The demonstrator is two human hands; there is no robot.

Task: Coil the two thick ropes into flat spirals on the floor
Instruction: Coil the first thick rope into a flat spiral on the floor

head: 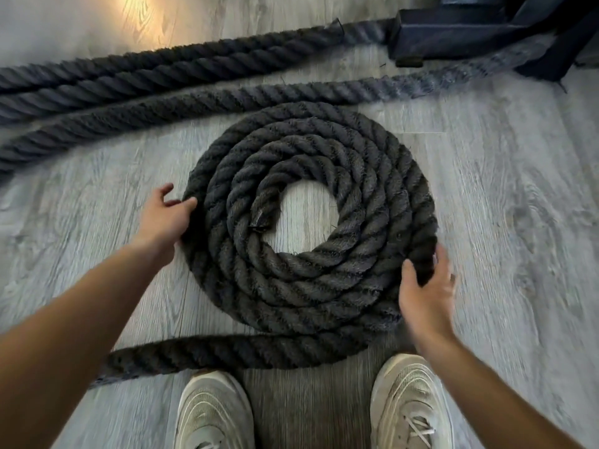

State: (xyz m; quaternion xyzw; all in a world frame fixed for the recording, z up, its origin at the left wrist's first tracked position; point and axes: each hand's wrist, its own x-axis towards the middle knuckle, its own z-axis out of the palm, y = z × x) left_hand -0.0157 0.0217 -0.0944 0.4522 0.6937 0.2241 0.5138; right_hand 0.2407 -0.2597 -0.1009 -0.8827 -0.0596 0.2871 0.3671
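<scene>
A thick dark rope lies wound into a flat spiral [308,273] on the grey wood floor, with its frayed inner end [259,218] beside the bare centre. Its loose tail [227,351] runs off to the left along the near edge. My left hand [165,218] presses against the spiral's left rim, fingers apart. My right hand [424,286] cups the outer turn at the lower right. A second thick rope [162,64] lies stretched across the floor behind, and a further length [227,98] runs beside it.
A black metal base [453,30] stands at the back right, where the ropes lead. My two pale sneakers [214,413] [411,403] stand just behind the loose tail. Grey plank floor [502,205] spreads to the right of the spiral.
</scene>
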